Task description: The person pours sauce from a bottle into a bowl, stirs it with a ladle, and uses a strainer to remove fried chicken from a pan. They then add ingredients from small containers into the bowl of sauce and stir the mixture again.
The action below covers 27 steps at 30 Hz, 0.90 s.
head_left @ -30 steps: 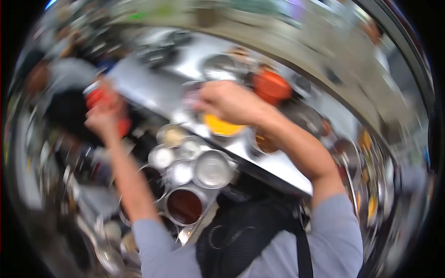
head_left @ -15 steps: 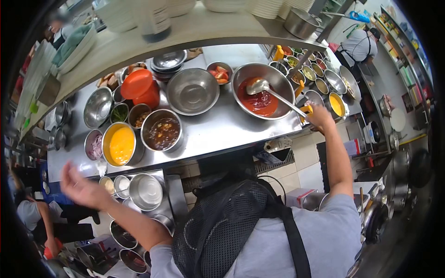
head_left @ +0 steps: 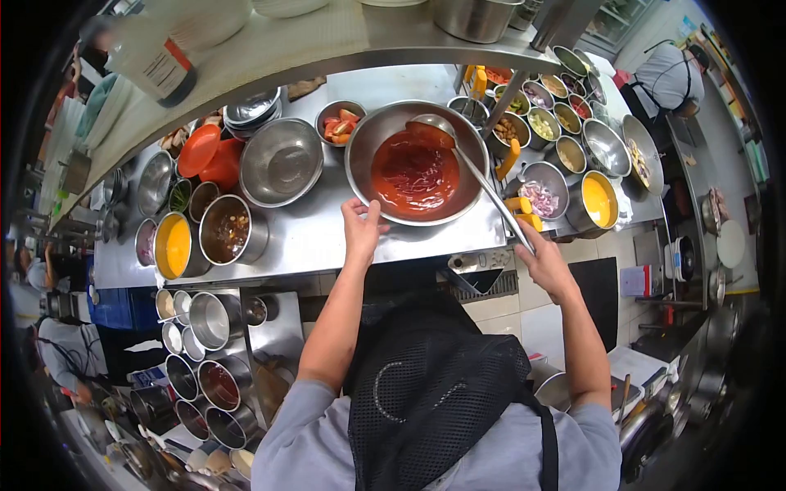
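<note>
A large steel mixing bowl (head_left: 360, 168) of red sauce (head_left: 416, 176) stands near the counter's front edge. My left hand (head_left: 360, 233) is at its near-left rim, with thumb and fingertips closed against the edge. A steel ladle (head_left: 483, 180) leans across the bowl's right side, its scoop at the far inner wall and partly coated with sauce. Its long handle runs over the rim toward me, and my right hand (head_left: 544, 262) is closed around the end. Just left of the bowl are a smaller bowl of cut tomatoes (head_left: 340, 123) and a wide steel bowl (head_left: 282, 162).
To the right stand a pot of yellow liquid (head_left: 599, 201), a pan of chopped onion (head_left: 540, 198) and several ingredient tins. Farther left are a pot of brown liquid (head_left: 225, 231) and a red container (head_left: 219, 164). An overhead shelf (head_left: 344, 45) crosses above the counter.
My left hand has come from the far left to the bowl's rim. The ladle has shifted, its scoop now sauce-coated at the far wall. The view has moved rightward.
</note>
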Each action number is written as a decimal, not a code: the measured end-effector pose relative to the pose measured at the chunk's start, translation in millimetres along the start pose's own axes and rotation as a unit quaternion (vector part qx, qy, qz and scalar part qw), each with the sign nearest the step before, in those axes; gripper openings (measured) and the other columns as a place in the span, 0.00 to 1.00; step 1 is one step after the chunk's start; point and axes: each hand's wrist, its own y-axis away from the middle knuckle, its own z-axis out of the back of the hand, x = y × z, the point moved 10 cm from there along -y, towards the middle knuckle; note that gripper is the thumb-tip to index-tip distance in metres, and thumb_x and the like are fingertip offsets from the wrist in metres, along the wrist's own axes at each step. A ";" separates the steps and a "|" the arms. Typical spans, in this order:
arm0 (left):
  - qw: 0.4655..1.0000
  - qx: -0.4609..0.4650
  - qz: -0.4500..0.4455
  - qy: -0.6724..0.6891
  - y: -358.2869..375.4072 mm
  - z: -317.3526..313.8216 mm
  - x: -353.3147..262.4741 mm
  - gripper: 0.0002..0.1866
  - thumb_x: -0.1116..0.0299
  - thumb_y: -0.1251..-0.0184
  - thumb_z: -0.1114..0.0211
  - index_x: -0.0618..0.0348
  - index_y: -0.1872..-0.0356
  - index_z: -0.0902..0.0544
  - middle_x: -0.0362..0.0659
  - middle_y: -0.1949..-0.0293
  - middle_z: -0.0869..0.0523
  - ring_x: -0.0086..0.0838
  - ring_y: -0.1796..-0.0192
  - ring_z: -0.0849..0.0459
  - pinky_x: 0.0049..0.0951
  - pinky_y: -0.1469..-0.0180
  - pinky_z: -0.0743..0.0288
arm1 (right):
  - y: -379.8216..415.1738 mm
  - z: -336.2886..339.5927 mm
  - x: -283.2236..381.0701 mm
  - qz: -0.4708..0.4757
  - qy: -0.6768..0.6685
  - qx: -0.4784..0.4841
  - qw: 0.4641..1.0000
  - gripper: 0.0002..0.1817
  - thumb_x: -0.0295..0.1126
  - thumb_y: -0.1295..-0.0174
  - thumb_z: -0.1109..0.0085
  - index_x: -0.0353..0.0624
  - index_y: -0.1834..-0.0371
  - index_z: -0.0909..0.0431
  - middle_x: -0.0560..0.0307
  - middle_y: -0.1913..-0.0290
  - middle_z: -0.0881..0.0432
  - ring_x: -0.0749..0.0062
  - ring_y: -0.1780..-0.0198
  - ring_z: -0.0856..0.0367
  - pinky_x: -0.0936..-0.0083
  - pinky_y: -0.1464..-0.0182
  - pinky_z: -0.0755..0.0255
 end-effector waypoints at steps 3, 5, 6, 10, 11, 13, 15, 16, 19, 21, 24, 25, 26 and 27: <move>0.999 0.028 0.038 -0.012 -18.0 -6.3 31.4 0.17 0.63 0.25 0.37 0.60 0.47 0.33 0.47 0.49 0.26 0.32 0.55 0.18 0.36 0.58 0.13 | -14.1 3.9 -6.0 0.024 0.051 -0.008 0.998 0.29 0.34 0.29 0.44 0.46 0.24 0.36 0.30 0.45 0.18 0.36 0.39 0.23 0.55 0.38 0.30; 0.998 0.041 0.057 -0.007 -21.8 -5.6 37.4 0.15 0.63 0.25 0.38 0.58 0.54 0.35 0.46 0.50 0.27 0.32 0.53 0.20 0.39 0.55 0.13 | -12.2 6.6 -1.0 0.056 0.086 -0.014 0.995 0.30 0.35 0.28 0.46 0.45 0.23 0.39 0.29 0.45 0.19 0.33 0.42 0.22 0.54 0.41 0.29; 0.997 0.046 0.051 -0.017 -25.7 -3.8 40.5 0.14 0.63 0.24 0.39 0.57 0.55 0.35 0.46 0.50 0.26 0.33 0.52 0.20 0.41 0.53 0.13 | -4.1 2.6 3.9 0.024 0.091 0.033 0.995 0.30 0.35 0.27 0.47 0.43 0.24 0.39 0.32 0.49 0.17 0.37 0.51 0.18 0.54 0.48 0.25; 0.996 0.070 0.044 0.026 -18.8 -9.0 28.5 0.14 0.64 0.24 0.40 0.56 0.58 0.37 0.46 0.50 0.25 0.34 0.48 0.21 0.45 0.49 0.14 | 31.3 -11.5 17.0 -0.113 -0.056 0.156 0.980 0.29 0.36 0.24 0.49 0.40 0.23 0.40 0.51 0.68 0.19 0.64 0.77 0.19 0.66 0.75 0.23; 0.996 0.068 0.044 0.032 -17.3 -8.7 27.9 0.14 0.64 0.24 0.40 0.56 0.58 0.37 0.46 0.50 0.25 0.34 0.48 0.21 0.45 0.49 0.14 | 35.8 -12.9 23.6 -0.112 -0.049 0.157 0.980 0.29 0.36 0.24 0.49 0.40 0.23 0.40 0.51 0.68 0.19 0.64 0.77 0.19 0.66 0.75 0.23; 0.993 0.092 0.040 0.063 -18.0 -12.1 24.5 0.12 0.67 0.24 0.40 0.56 0.57 0.37 0.47 0.49 0.24 0.35 0.46 0.20 0.46 0.49 0.14 | 43.6 -27.1 37.2 -0.133 -0.175 0.189 0.957 0.28 0.37 0.23 0.51 0.40 0.23 0.40 0.64 0.75 0.31 0.83 0.82 0.31 0.78 0.83 0.31; 0.992 0.103 0.037 0.064 -22.4 -11.4 24.3 0.12 0.68 0.25 0.40 0.56 0.57 0.36 0.48 0.48 0.24 0.36 0.46 0.20 0.46 0.49 0.14 | 41.1 -44.5 40.5 -0.142 -0.204 0.207 0.946 0.28 0.36 0.23 0.51 0.41 0.22 0.40 0.65 0.75 0.31 0.82 0.83 0.31 0.78 0.82 0.30; 0.991 0.116 0.035 0.061 -22.9 -12.7 25.7 0.11 0.69 0.25 0.41 0.56 0.57 0.36 0.48 0.47 0.23 0.36 0.45 0.19 0.46 0.49 0.14 | 39.6 -55.8 47.3 -0.136 -0.222 0.213 0.941 0.28 0.36 0.23 0.51 0.42 0.22 0.40 0.65 0.75 0.32 0.84 0.83 0.32 0.80 0.83 0.31; 0.991 0.110 0.039 0.059 -26.2 -9.7 27.6 0.10 0.71 0.25 0.41 0.56 0.57 0.36 0.50 0.46 0.22 0.37 0.44 0.18 0.45 0.49 0.14 | 23.8 -91.9 44.9 -0.128 -0.221 0.217 0.942 0.30 0.36 0.24 0.49 0.42 0.22 0.41 0.57 0.72 0.23 0.71 0.80 0.23 0.70 0.77 0.24; 0.992 0.104 0.039 0.053 -27.7 -4.8 26.2 0.10 0.72 0.26 0.41 0.56 0.57 0.36 0.49 0.46 0.21 0.36 0.45 0.18 0.44 0.49 0.13 | 1.8 -88.5 59.9 0.025 0.043 0.081 0.996 0.33 0.36 0.27 0.47 0.43 0.21 0.42 0.40 0.63 0.16 0.46 0.68 0.15 0.56 0.61 0.21; 0.992 0.109 0.037 0.053 -35.2 2.8 29.8 0.09 0.73 0.25 0.41 0.56 0.58 0.35 0.49 0.48 0.20 0.35 0.47 0.17 0.43 0.51 0.12 | -2.0 -89.1 54.9 0.075 0.162 -0.003 0.984 0.32 0.36 0.28 0.47 0.44 0.22 0.41 0.29 0.56 0.17 0.30 0.55 0.18 0.46 0.49 0.26; 0.990 0.121 0.031 0.066 -38.0 2.5 30.0 0.09 0.73 0.25 0.42 0.56 0.59 0.35 0.48 0.49 0.20 0.34 0.47 0.16 0.43 0.51 0.12 | 0.0 -86.0 54.7 0.064 0.222 -0.029 0.973 0.32 0.37 0.28 0.47 0.44 0.23 0.41 0.28 0.58 0.16 0.30 0.56 0.19 0.45 0.50 0.27; 0.988 0.133 0.026 0.080 -40.3 2.0 30.4 0.09 0.73 0.25 0.42 0.56 0.59 0.35 0.48 0.49 0.19 0.33 0.48 0.16 0.42 0.52 0.12 | 8.3 -84.5 58.6 0.090 0.216 -0.059 0.970 0.31 0.37 0.28 0.47 0.44 0.23 0.40 0.28 0.62 0.16 0.29 0.58 0.19 0.43 0.51 0.27; 0.987 0.137 0.027 0.082 -41.2 2.1 30.5 0.09 0.73 0.25 0.42 0.56 0.59 0.35 0.48 0.49 0.19 0.33 0.48 0.16 0.42 0.52 0.12 | 18.4 -86.3 59.8 0.086 0.219 -0.061 0.970 0.31 0.37 0.28 0.47 0.44 0.23 0.40 0.28 0.62 0.16 0.29 0.58 0.19 0.43 0.51 0.27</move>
